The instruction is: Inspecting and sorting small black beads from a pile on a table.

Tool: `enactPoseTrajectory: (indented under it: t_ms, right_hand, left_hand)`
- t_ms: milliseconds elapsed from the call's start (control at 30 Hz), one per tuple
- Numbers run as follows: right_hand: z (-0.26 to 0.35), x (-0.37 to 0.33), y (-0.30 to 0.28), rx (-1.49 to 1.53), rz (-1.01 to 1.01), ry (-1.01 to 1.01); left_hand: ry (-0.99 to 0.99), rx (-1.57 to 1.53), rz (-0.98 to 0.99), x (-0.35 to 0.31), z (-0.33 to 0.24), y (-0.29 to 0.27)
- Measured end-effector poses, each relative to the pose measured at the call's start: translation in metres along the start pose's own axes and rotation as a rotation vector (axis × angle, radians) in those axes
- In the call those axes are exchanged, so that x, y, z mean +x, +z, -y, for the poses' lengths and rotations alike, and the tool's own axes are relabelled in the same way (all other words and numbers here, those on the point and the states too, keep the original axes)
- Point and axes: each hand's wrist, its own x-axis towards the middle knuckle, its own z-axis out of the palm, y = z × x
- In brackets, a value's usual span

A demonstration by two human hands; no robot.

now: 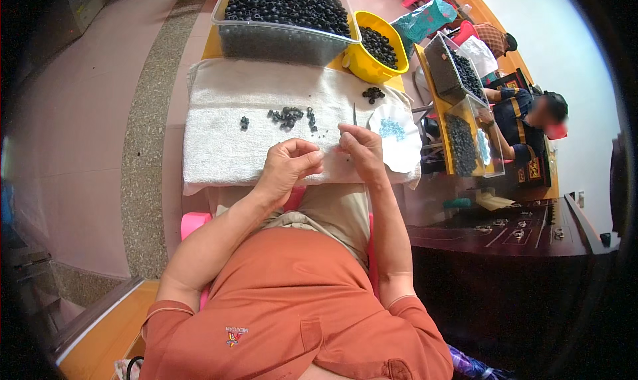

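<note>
My left hand [290, 166] is closed in a pinch over the front of the white towel [219, 150]; whatever lies between its fingertips is too small to make out. Close by on the right, my right hand [362, 150] is also pinched, with a tiny dark speck at the fingertips. A thin dark pointed tool [354, 114] shows just beyond it; I cannot tell whether it is held or lies on the towel. Small black ring-like pieces [287, 118] lie in a loose cluster beyond my hands. A short row of them [312, 119] sits beside the cluster.
A clear bin [286, 41] of black pieces and a yellow bucket [372, 67] stand at the back. Right of my hand is a white scalloped dish [402, 155] with light-blue bits [392, 128]. A co-worker [525, 124] sits at right beside more bins [455, 74].
</note>
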Motion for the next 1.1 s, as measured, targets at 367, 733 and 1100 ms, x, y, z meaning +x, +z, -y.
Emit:
enactPoseTrajectory:
  t_ms: [367,733,1100]
  right_hand:
    - [-0.011,-0.002,0.007,0.312,0.095,0.016]
    - [-0.011,-0.006,0.008,0.247,-0.098,0.036]
    - [-0.008,-0.006,0.006,0.113,-0.084,0.074]
  left_hand:
    - [-0.006,-0.024,0.007,0.0,0.001,-0.001]
    - [-0.011,-0.024,0.0,0.0,0.001,-0.001]
    - [-0.01,-0.018,0.007,0.001,0.004,-0.003]
